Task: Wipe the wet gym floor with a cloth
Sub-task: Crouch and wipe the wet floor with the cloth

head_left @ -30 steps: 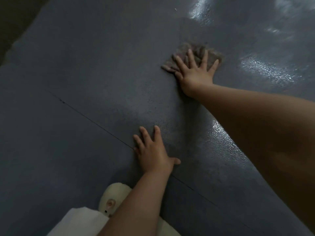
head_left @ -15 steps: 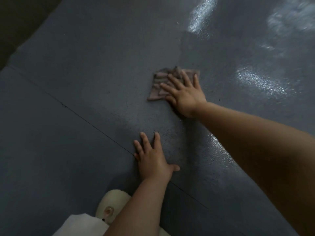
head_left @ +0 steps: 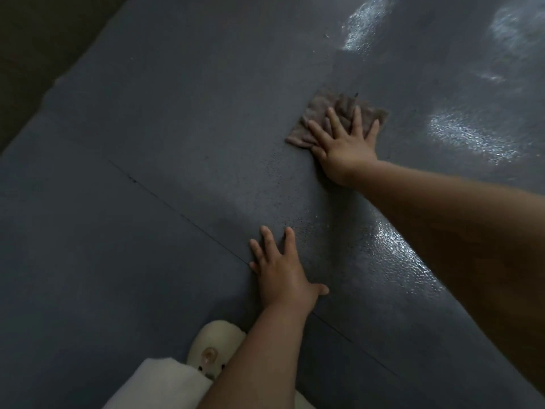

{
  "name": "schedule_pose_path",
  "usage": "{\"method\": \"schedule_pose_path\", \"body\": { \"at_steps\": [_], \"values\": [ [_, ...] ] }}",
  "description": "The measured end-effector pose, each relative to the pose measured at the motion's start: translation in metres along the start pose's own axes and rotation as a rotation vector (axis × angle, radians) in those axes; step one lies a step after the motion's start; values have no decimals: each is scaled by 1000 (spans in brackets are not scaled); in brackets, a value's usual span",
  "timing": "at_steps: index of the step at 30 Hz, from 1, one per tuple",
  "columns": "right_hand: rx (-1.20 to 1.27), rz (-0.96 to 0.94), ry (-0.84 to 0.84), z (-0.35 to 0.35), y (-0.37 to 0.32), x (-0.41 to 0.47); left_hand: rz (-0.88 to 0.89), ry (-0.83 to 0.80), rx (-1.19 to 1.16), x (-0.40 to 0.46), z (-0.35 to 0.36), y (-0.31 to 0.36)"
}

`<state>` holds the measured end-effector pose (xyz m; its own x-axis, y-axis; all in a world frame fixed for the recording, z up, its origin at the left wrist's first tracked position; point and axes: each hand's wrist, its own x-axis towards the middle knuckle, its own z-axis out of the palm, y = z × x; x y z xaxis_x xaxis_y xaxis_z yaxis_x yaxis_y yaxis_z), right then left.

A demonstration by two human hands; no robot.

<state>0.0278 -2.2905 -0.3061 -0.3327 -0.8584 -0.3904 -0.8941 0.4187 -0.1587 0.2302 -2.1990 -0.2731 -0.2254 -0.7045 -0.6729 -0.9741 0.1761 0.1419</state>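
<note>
Cloth crumpled on dark gym floor, near half hidden under right hand, pale slipper partly cut off by left forearm, left hand flat with fingers spread, right fingers splayed pressing cloth, wet glare far right

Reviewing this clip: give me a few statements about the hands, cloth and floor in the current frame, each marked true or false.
1. The right hand presses flat on the cloth. True.
2. The left hand holds a second cloth. False: it rests bare on the floor.
3. Shiny wet patches lie right of the cloth. True.
4. The cloth is bright white. False: it is dull brownish-grey.
5. A floor seam runs toward the left hand. True.
</note>
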Motion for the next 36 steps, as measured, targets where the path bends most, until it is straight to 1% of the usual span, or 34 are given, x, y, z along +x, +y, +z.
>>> {"method": "schedule_pose_path", "body": {
  "at_steps": [2, 4, 6, 7, 10, 13, 15, 16, 19, 21, 23, 25, 27, 28, 32, 34, 36],
  "values": [
    [-11, -66, -16, 14, -20, -24, 22, 44, -78, -1, -7, -4],
    [7, -109, -17, 30, -42, -55, 2, 167, -320, 1, -17, -13],
    [19, -172, -11, 48, -67, -93, -134, 325, -588, 2, -27, -23],
    [25, -229, -27, 56, -79, -114, -207, 396, -663, 2, -31, -26],
    [27, -412, -116, 83, -100, -171, -345, 475, -659, -2, -30, -27],
    [3, -450, -98, 85, -82, -184, -361, 469, -582, -13, -15, -23],
    [-60, -404, -44, 77, -56, -173, -302, 426, -528, -21, -1, -14],
    [-68, -340, -4, 73, -40, -167, -261, 381, -486, -28, 6, -9],
    [21, -46, 78, 61, 21, -150, -183, 186, -315, -50, 24, 6],
    [58, 130, 70, 53, 59, -148, -157, 68, -225, -62, 35, 13],
    [88, 250, 45, 50, 72, -155, -136, 0, -183, -69, 42, 17],
    [106, 272, 35, 55, 55, -171, -119, 19, -198, -68, 44, 15],
    [111, 209, 16, 68, 26, -191, -131, 109, -287, -63, 40, 9],
    [106, 142, 5, 75, 11, -202, -153, 147, -335, -61, 37, 5],
    [19, -252, -92, 98, -35, -243, -238, 228, -429, -56, 28, -3],
    [-13, -370, -142, 105, -34, -251, -229, 264, -429, -58, 31, 2],
    [-56, -436, -123, 106, -13, -248, -174, 277, -408, -65, 39, 12]
  ]
}}
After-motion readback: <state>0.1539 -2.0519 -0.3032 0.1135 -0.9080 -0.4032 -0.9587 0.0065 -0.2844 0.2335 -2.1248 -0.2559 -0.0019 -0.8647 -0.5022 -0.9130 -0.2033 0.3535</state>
